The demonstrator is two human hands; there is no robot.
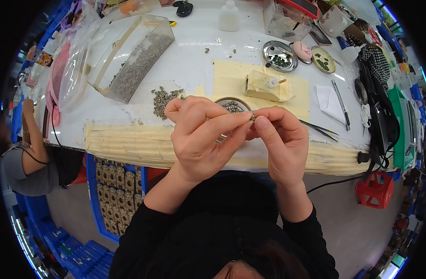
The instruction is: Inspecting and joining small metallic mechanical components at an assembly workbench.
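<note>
My left hand (194,142) and my right hand (286,144) meet above the table's near edge. Their fingertips pinch a small metal part (253,118), mostly covered by the fingers, so its exact kind does not show. Behind my left hand is a round dish (243,103) of little metal pieces (232,107), partly hidden. A loose pile of similar small metal parts (162,99) lies to the left of that hand. Black tweezers (319,130) rest on the table just right of my right hand.
A clear bin of grey pieces (141,65) stands at left. Beyond my hands sits a tape-wrapped block (268,86); a metal dish (268,45) holds dark green bits. A pen (341,104) lies right. Below the table are a blue crate (97,209) and red stool (374,189). Another person (29,162) sits left.
</note>
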